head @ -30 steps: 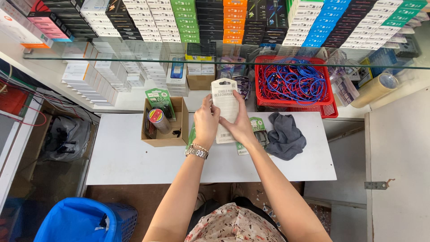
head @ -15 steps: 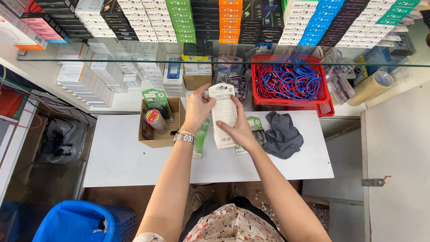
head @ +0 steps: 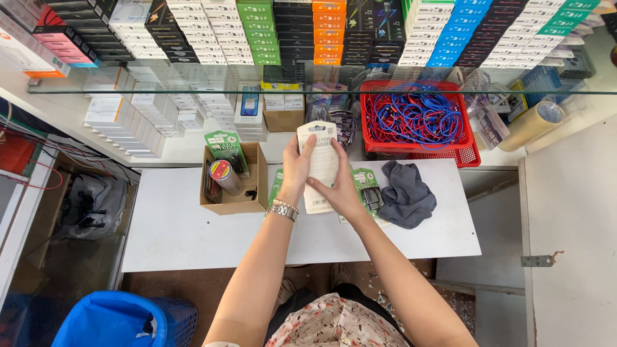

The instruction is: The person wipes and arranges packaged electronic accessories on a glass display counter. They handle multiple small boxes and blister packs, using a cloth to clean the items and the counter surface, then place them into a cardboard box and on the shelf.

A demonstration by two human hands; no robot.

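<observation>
Right now I have both hands on a white card package (head: 319,164), held up above the white surface (head: 193,231) with its long axis running away from me, toward the glass shelf (head: 193,90). My left hand (head: 297,168) pinches the package's left edge near the top, thumb on the face; my right hand (head: 339,187) cups its lower right side, fingers spread behind it. So both are closed on the package, and neither is nearer than the other. Left of the package, just beside my left wrist, sits an open cardboard box (head: 234,180) with a green packet and a small cylinder standing in it. Right of the package lie a green blister pack (head: 367,186), partly under my right hand, and then a grey cloth (head: 405,193). Beyond the package, past the surface's far edge, stands a red basket (head: 418,122) of blue and red cables. Nearer me than the package, the surface is bare on both sides of my arms, with most room to the left, below the box
</observation>
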